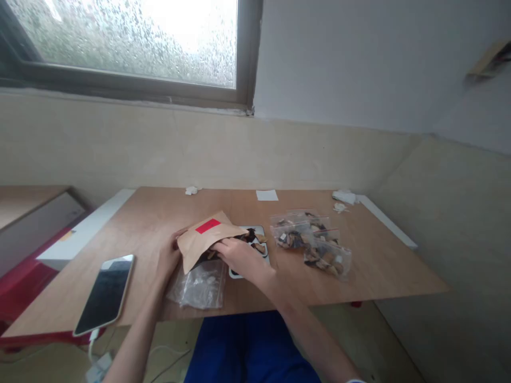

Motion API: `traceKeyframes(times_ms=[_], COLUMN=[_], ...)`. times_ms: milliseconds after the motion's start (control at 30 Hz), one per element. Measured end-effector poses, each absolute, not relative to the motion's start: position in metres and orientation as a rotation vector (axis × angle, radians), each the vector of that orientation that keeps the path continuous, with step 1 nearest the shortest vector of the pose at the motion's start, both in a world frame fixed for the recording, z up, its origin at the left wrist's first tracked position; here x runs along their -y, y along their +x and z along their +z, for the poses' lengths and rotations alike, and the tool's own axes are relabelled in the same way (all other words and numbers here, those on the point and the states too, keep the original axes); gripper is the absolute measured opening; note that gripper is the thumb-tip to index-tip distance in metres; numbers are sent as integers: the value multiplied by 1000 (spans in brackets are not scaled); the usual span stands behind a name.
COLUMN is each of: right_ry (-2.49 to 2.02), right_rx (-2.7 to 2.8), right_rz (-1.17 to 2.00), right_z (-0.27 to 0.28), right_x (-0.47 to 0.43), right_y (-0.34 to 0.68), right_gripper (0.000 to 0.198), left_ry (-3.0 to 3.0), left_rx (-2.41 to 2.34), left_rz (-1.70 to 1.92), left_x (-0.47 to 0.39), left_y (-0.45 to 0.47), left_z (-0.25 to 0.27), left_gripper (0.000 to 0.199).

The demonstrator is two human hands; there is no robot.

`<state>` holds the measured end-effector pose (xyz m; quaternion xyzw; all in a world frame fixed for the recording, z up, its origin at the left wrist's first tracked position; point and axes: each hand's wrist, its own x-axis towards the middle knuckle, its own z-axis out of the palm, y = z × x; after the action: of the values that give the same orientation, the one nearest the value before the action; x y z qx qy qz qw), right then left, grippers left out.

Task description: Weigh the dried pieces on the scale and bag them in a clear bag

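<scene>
Head view: taking the tabletop as a clock with twelve at the wall, a tan paper bag with a red rectangular label (203, 238) lies tilted just left of centre, its mouth facing four o'clock. The left hand (171, 255) is curled around the bag's nine-o'clock edge, holding it, fingertips partly hidden. The right hand (238, 257) enters the mouth with bent fingers; their tips are covered, so I cannot tell whether they pinch anything. Dark and tan dried pieces (260, 248) spill at three o'clock of the bag, over a white round-cornered flat object (259, 230). Clear, flat plastic bags (204, 287) lie at six, just beside the near edge. Filled clear zip bags (319, 247) overlap at three, with a broad stretch of wood (383, 266) between them and the right edge. At eight, a black-screened smartphone (106, 293) reaches the near edge, a white cable (92, 339) hanging over. White paper (266, 196) lies at twelve, near the back edge.
</scene>
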<state>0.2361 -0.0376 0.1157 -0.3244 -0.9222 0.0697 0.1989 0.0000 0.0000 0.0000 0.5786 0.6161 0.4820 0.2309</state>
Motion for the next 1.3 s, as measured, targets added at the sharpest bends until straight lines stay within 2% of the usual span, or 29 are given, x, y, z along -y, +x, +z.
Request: traceKeyframes(times_ms=[267,567,733,867,1033,1300], right_ry=[-849,-1075,-1220,-1283,-1356,-1367], right_rx=[2023,1215,1013,1037,1141,1212], right_rz=[768,1221,1404,1505,1581,1443], right_z=[131,69,46,39,37,31], right_x=[53,17,-19,-45,-62,-63], right_y=[278,335,350,346,340,337], right_gripper=[20,31,17,8,10,16], left_ry=[1655,1568,1552,1546,1552,1564], left_rx=[-1692,-1970,-1994,-2009,-2007,-1977], left_rz=[1306,1131,1090,1072,1067,1083], left_x=[7,-5,-11,-11,-12,-11], left_y=[2,-9,-11,-11,-13,-12], left_z=[9,-7,-13,-14,-16,-14], left_gripper=[52,41,37,40,39,41])
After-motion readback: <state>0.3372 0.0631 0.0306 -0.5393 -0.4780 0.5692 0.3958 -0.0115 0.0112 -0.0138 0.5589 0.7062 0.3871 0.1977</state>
